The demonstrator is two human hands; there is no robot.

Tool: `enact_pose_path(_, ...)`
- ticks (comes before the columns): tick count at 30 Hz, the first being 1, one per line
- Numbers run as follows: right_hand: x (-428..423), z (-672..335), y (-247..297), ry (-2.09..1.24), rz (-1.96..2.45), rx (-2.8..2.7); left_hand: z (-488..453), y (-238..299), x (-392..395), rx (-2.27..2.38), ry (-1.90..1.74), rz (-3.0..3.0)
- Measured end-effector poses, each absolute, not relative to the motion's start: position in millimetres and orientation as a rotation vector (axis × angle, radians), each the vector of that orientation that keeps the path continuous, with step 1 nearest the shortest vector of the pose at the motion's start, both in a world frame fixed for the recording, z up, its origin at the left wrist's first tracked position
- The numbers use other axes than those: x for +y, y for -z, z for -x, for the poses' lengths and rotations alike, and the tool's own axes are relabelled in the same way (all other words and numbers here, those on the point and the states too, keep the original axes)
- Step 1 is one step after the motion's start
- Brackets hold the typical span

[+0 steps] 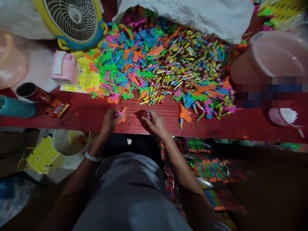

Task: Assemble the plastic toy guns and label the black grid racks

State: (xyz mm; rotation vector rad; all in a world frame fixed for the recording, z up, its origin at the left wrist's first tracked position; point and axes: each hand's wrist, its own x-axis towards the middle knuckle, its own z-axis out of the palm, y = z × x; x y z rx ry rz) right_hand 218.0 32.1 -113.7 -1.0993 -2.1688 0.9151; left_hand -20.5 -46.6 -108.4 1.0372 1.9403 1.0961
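My left hand rests at the near edge of the red table, fingers closed on small plastic toy pieces, one pink and one orange. My right hand sits just to the right, pinching a small coloured tube piece. Beyond both hands spreads a big pile of bright plastic toy parts and a heap of small coloured tubes. An orange toy part lies alone to the right of my right hand.
A yellow and blue fan stands at the back left, a pink packet in front of it. A white sack lies behind the pile. A pink basin is at right, a teal bottle at left. Bagged toys lie under the table.
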Motion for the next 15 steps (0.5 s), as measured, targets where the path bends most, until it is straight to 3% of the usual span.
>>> enact_pose_path(6,-11.7,-190.5,112.6,-1.426,1.182,-1.533,-16.1,94.6,-55.7,1.511,-1.361,-0.614)
enact_pose_path(15,-14.4,-189.4,105.3,-1.433,1.177,-1.508,-34.3,93.8,-64.9,1.384,-1.299,-0.578)
